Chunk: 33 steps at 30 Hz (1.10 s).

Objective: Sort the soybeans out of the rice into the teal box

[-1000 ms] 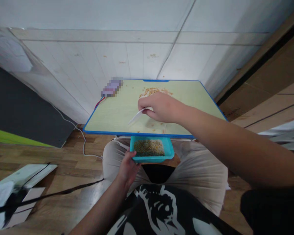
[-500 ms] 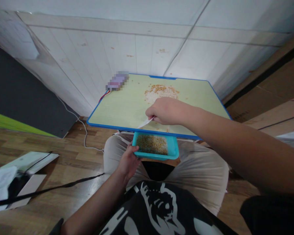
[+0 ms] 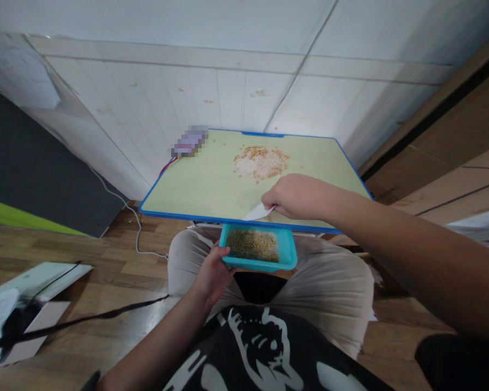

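Two hands closed — left hand point(image 3: 212, 271) clasps rim of small teal plastic tray point(image 3: 288, 256) of loose grain point(image 3: 253, 245), likely light, spills if tilted; right hand point(image 3: 297, 196) pinches thin white bendy card point(image 3: 257, 213)

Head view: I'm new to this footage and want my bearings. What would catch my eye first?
First the teal tray of yellowish grains, which the left hand holds just below the near edge of the blue-rimmed table. Right above it, the right hand grips a white scraper at that edge. A loose grain pile lies at the table's far middle.
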Each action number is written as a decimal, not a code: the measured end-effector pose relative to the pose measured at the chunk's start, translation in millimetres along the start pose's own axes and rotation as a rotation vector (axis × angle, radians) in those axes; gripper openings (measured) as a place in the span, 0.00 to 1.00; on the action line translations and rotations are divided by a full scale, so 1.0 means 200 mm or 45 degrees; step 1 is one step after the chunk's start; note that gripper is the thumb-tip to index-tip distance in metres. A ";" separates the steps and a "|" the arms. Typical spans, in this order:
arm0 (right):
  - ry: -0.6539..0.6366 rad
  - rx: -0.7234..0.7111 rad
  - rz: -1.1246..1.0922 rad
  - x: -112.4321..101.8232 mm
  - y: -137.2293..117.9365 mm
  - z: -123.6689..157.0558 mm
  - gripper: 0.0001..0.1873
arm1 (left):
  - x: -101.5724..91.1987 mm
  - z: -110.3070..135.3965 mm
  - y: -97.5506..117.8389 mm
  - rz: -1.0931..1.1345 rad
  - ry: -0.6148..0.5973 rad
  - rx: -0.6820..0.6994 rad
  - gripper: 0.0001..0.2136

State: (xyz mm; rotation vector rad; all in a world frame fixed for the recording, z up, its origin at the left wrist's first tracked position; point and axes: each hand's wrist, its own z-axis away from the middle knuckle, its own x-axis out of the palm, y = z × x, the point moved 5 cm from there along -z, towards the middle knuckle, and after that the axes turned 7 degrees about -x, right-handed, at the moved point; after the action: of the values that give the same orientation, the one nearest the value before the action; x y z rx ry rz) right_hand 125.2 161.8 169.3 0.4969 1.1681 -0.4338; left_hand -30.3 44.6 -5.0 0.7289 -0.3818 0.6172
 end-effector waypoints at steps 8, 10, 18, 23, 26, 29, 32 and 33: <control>0.072 0.004 -0.017 0.08 0.09 0.07 0.13 | 0.01 -0.02 -0.03 -0.025 -0.059 -0.003 0.19; 0.097 0.038 -0.018 0.08 0.09 0.08 0.14 | 0.02 -0.03 -0.04 -0.047 -0.080 0.001 0.19; 0.439 0.526 0.005 -0.07 0.38 0.22 0.19 | 0.04 -0.04 -0.05 -0.095 -0.079 -0.011 0.19; 0.419 0.710 -0.076 -0.02 0.61 0.28 0.22 | 0.04 -0.04 -0.05 -0.071 -0.092 -0.004 0.19; 0.273 0.836 -0.128 0.06 0.69 0.28 0.23 | 0.03 -0.04 -0.05 -0.051 -0.070 -0.017 0.20; 0.099 0.960 -0.157 0.16 0.75 0.29 0.26 | 0.03 -0.04 -0.04 -0.043 -0.059 -0.024 0.21; 0.000 1.032 -0.193 0.25 0.81 0.35 0.27 | 0.02 -0.03 -0.04 -0.039 -0.045 -0.025 0.21; 0.017 1.054 -0.217 0.27 0.82 0.38 0.26 | 0.02 -0.03 -0.04 -0.037 -0.041 -0.028 0.21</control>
State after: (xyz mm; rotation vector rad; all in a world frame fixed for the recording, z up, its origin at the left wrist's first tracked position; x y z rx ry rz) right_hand 293.8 248.3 165.6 1.1147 1.0122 -1.0750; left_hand -21.7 46.2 -10.1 0.7229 -0.4063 0.5733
